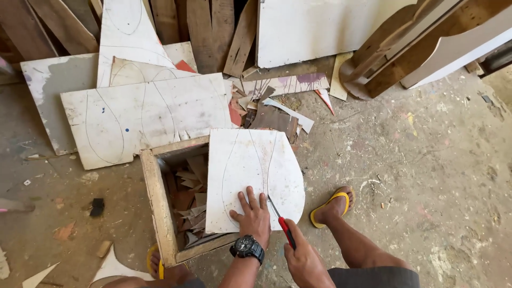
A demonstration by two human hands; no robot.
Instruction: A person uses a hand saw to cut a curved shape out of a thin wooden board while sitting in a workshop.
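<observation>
A white board (250,170) with curved pencil lines drawn on it lies across the top of an open wooden box (158,202). My left hand (253,214), with a black watch on the wrist, presses flat on the board's near edge with fingers spread. My right hand (304,260) grips a red-handled utility knife (281,220). The knife's blade tip touches the board just right of my left hand, on a drawn line.
Offcuts fill the wooden box. More marked white boards (144,114) lean and lie at the back left, with wooden planks (213,26) behind. My feet in yellow sandals (330,205) stand on the dusty concrete floor. Curved wooden pieces (405,48) rest at the upper right.
</observation>
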